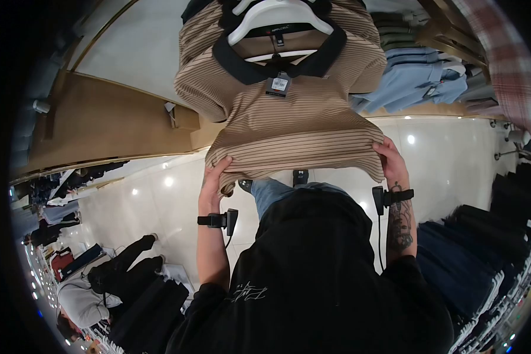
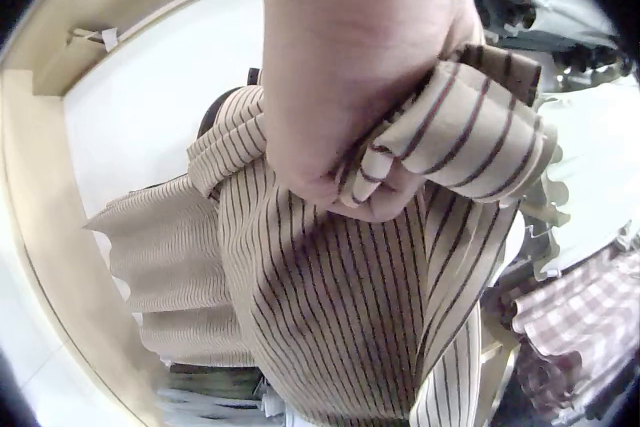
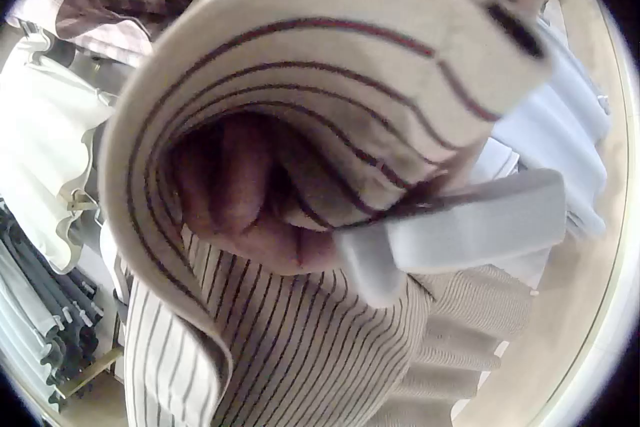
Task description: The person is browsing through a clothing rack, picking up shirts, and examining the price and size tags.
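A tan polo shirt with thin dark stripes and a black collar hangs on a white hanger, a tag below its neck. The left hand grips the hem at its left end, thumb on top; the right hand grips the right end, the hem spread between them. In the left wrist view the fingers of the left hand curl round bunched striped cloth. The right wrist view has the right hand partly hidden inside the folded hem, curled fingers showing.
More striped shirts hang behind. Folded blue shirts lie on a shelf at the upper right. Dark trousers hang at the lower right, and a person in grey is at the lower left. A wooden ledge runs along the left.
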### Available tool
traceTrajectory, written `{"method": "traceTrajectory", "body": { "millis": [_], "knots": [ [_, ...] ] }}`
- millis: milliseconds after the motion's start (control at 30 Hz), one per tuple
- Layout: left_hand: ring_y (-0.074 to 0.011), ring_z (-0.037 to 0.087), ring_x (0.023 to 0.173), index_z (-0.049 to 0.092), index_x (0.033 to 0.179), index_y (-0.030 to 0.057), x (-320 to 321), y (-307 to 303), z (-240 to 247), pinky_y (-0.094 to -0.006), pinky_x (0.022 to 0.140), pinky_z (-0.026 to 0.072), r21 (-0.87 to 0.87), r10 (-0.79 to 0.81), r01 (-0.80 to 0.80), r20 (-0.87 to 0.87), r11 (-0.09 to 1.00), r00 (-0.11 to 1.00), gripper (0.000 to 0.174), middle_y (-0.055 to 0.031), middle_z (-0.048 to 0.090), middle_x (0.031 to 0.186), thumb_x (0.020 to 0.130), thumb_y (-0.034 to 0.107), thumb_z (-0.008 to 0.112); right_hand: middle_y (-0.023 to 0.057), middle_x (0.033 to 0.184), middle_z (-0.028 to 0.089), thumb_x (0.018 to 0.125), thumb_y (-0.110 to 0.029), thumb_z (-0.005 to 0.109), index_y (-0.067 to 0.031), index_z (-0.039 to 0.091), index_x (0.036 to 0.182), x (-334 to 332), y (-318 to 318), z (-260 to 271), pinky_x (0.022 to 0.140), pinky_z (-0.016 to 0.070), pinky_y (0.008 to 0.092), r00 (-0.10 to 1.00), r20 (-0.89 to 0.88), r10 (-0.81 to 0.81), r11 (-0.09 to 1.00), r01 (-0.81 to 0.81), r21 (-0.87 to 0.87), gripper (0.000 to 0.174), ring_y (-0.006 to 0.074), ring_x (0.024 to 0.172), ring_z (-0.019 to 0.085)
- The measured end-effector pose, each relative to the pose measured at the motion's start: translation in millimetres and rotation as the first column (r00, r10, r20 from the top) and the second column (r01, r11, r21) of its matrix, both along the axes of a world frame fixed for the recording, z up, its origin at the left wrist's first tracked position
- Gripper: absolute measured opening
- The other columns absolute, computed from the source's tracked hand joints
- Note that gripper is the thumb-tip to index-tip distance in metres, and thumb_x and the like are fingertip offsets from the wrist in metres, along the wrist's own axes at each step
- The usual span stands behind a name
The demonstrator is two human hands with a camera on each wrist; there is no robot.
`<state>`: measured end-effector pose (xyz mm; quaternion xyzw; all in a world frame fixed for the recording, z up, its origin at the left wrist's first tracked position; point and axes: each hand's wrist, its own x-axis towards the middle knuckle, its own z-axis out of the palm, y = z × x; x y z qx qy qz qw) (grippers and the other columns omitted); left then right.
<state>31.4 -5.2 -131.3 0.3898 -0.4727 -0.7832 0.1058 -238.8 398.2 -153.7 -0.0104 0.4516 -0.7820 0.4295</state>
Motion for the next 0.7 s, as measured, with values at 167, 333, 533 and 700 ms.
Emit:
{"method": "traceTrajectory", "body": {
  "millis": [167,333,533,700],
  "knots": [
    [-0.0234,0.07,0.107,0.058,0.134,0.0004,0.3,-3.4,6.1,-0.0355,0.09,0.0592,0.067,0.086,-0.079,-0.106,0.995,0.991,0.046,-0.013,0.069,0.123,0.093,0.012,0.074,0.0085,0.111,0.074,0.096,-0.011,0.068,0.0016,0.066,0.121,1.4,4.6,9.9,0.095,0.0548,0.0315,0.992,-0.052,-0.113,0.992,0.116,0.049,0.028,0.0161,0.099,0.07],
    [-0.0245,0.07,0.109,0.058,0.133,-0.0001,-2.6,-5.0,7.9,-0.0376,0.092,0.0593,0.061,0.061,-0.056,-0.085,0.997,0.994,0.044,-0.0142,0.069,0.123,0.096,0.019,0.073,0.008,0.106,0.074,0.096,-0.014,0.07,-0.0005,0.066,0.116,3.3,8.2,14.0,0.09,0.0562,0.0311,0.971,0.011,-0.238,0.969,0.237,0.068,0.024,0.0159,0.095,0.07],
    [-0.0213,0.069,0.11,0.059,0.134,0.0005,-11.0,1.6,17.6,-0.0358,0.094,0.058,0.022,0.048,-0.049,0.026,0.999,0.999,0.044,-0.0123,0.069,0.126,0.103,0.031,0.064,0.0084,0.105,0.072,0.096,-0.016,0.072,-0.0026,0.062,0.119,11.9,-2.8,23.1,0.084,0.0586,0.0312,0.89,0.038,-0.454,0.862,0.428,0.27,0.029,0.0159,0.093,0.07],
    [-0.0238,0.067,0.116,0.055,0.139,0.0002,-15.0,-0.4,13.9,-0.037,0.099,0.0563,0.062,0.02,-0.024,0.068,0.998,0.997,0.052,-0.0142,0.066,0.131,0.109,0.042,0.051,0.009,0.106,0.072,0.101,-0.028,0.066,0.0,0.063,0.121,20.0,-16.3,53.1,0.083,0.0592,0.0308,0.939,-0.091,-0.333,0.91,0.345,0.231,0.034,0.0159,0.092,0.071]
  ]
}}
